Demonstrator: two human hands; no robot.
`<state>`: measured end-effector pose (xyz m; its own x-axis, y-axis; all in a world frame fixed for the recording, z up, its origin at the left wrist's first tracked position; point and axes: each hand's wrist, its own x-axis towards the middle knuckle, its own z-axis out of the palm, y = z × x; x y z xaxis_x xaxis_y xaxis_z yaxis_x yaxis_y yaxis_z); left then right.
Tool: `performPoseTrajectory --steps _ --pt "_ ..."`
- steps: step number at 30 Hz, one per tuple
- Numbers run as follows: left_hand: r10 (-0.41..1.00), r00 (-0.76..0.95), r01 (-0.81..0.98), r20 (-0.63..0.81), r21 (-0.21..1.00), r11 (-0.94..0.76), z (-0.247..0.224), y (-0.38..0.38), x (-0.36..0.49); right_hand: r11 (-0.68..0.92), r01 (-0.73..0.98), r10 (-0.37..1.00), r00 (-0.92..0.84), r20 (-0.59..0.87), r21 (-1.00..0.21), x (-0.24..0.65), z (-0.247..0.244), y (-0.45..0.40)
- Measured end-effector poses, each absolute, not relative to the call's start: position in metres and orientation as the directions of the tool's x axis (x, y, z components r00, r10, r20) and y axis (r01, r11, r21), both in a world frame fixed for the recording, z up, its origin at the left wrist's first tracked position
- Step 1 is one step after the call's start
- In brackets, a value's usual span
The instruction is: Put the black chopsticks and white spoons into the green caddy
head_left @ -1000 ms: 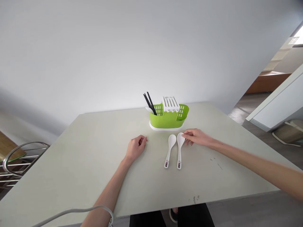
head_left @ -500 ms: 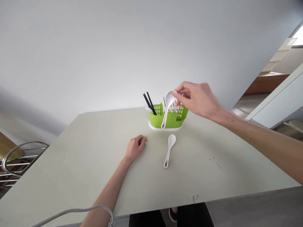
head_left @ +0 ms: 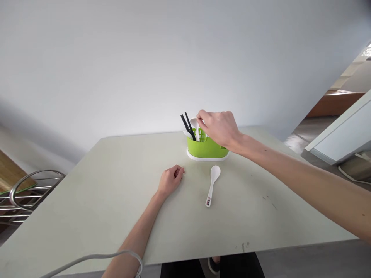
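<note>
My right hand [head_left: 218, 125] pinches the bowl end of a white spoon [head_left: 194, 122], whose handle points down inside the left part of a green caddy [head_left: 207, 150] with a white base. Black chopsticks [head_left: 187, 124] and another white spoon [head_left: 188, 134] stand at the caddy's left end. My right hand hides part of the caddy's right side. A further white spoon [head_left: 213, 181] lies on the table in front of the caddy, bowl toward it. My left hand [head_left: 170, 179] rests on the table left of that spoon, fingers curled closed, with nothing visible in them.
The pale table [head_left: 121, 185] meets a white wall [head_left: 145, 69] at its back edge. A grey cable [head_left: 95, 256] crosses the front left corner by my left forearm. A metal rack [head_left: 37, 191] stands beyond the left edge.
My right hand has moved left and the spoon it holds has gone from in front of the caddy into its left part. The view has shifted slightly. My left hand stays closed on the table.
</note>
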<state>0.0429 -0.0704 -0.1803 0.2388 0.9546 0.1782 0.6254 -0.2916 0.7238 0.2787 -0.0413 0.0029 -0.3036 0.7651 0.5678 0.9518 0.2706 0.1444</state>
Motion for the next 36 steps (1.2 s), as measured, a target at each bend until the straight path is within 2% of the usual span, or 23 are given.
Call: performPoseTrajectory --steps 5,15,21,29,36 --pt "0.952 0.246 0.630 0.182 0.717 -0.300 -0.181 -0.070 0.043 0.284 0.936 0.805 -0.349 0.480 0.206 0.274 -0.021 -0.038" --pt "0.953 0.246 0.627 0.176 0.721 -0.295 -0.180 -0.071 0.045 0.313 0.929 0.829 -0.369 0.421 0.197 0.273 -0.043 -0.036" --pt "0.951 0.248 0.628 0.185 0.716 -0.303 -0.181 -0.071 0.044 0.313 0.929 0.822 -0.368 0.434 0.195 0.269 -0.040 -0.039" --pt "0.951 0.246 0.637 0.187 0.708 -0.304 -0.182 -0.070 0.044 0.301 0.948 0.773 -0.307 0.556 0.105 0.272 -0.037 -0.035" --pt "0.953 0.247 0.631 0.177 0.717 -0.297 -0.179 -0.071 0.045 0.319 0.941 0.801 -0.330 0.499 0.110 0.269 -0.044 -0.036"
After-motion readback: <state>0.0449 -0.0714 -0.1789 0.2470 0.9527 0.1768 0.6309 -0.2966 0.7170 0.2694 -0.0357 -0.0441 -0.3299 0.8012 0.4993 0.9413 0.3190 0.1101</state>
